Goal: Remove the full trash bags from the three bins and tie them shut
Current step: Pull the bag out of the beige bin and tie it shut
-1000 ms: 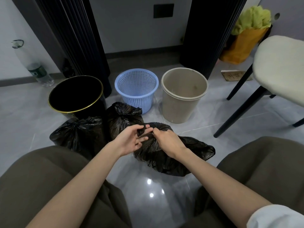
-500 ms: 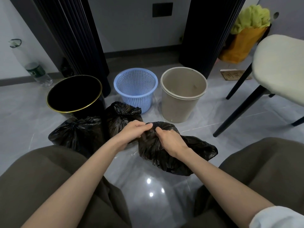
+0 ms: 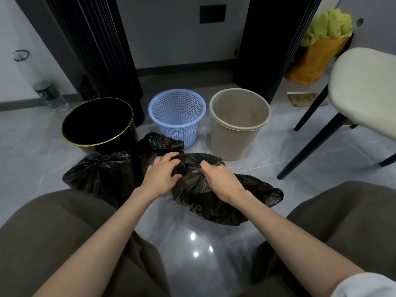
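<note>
Pinching the knot (image 3: 182, 167) of the nearest trash bag (image 3: 214, 202), the left hand (image 3: 159, 177) curls; the right hand (image 3: 221, 181) pinches the twisted strand opposite; the bag lies on the floor (image 3: 192, 243), second bag (image 3: 158, 144) and third bag (image 3: 98, 174) leftward; black bin (image 3: 97, 123), blue basket (image 3: 177, 121), beige bin (image 3: 231, 138) behind.

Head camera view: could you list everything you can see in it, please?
front bag: one, black, on the floor nearest the person, neck twisted
middle bag: one, black, on the floor before the blue basket
left bag: one, black, on the floor before the black bin
black bin: one, black with gold rim, left of the row
blue basket: one, light blue, middle, empty
beige bin: one, beige, right, empty
bottle: one, clear with green label, far left by the wall
chair: one, cream seat, black legs, right
orange bag: one, orange, holding yellow-green cloth, behind the chair
left hand: grips the front bag's neck
right hand: pinches the twisted neck
</note>
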`<state>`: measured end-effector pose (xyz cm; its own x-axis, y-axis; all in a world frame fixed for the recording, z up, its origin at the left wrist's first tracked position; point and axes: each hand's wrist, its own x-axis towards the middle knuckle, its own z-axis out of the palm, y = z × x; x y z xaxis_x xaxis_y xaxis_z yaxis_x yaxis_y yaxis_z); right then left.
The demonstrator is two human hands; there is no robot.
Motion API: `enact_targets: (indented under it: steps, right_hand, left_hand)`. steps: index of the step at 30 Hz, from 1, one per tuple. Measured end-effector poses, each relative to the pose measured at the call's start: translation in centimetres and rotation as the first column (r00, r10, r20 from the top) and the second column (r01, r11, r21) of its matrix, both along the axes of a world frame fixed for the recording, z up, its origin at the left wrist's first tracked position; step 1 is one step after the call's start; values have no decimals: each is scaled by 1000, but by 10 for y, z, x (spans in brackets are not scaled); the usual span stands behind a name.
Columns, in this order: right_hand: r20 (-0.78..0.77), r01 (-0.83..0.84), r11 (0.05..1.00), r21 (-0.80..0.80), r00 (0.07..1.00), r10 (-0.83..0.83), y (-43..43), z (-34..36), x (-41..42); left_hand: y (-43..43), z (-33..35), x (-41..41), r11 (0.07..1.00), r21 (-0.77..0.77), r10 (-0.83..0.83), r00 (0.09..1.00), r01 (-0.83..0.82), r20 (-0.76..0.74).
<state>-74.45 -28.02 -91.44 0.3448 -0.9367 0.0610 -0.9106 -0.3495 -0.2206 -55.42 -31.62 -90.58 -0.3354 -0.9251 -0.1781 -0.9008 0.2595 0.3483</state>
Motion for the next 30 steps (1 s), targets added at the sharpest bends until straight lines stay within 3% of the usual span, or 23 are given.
enact_targets:
  steps: [3,5,6,8,10,14,19,21,30]
  right_hand:
    - [6,30,1000,8,1000,-30,-2,-4,-4]
    - [13,74,996,41,997,-75,-5,-9,-10]
    - [9,96,993,66,995,-97,-5,-12,-13]
    - [-2,114,987,111,993,-114,-5,-17,-16]
    - [-14,91,987,132,996,-90,-1,-21,-13]
    - [-87,7,991,130,996,4,6,-22,-4]
    - [-85,-39,983,179,995,55,9,-29,-1]
    - [-65,-65,976,208,995,81,11,-33,1]
    - [13,-53,871,489,999,53,18,-47,-5]
  left_hand:
    - [4,7,2,993,-95,-58,986,74,156]
    - [2,16,0,997,-77,-18,1000,19,10]
    - [0,23,-3,999,-2,51,986,-52,-160]
    - [-1,39,-8,968,225,219,823,-114,-525]
    - [-1,48,-13,910,410,353,631,-61,-691]
    - [-4,35,-20,733,679,641,295,41,-709]
    - [2,18,-30,647,759,753,98,66,-651]
    - [5,10,-32,646,763,757,117,5,-642]
    - [32,-4,-53,786,569,616,386,-241,-687]
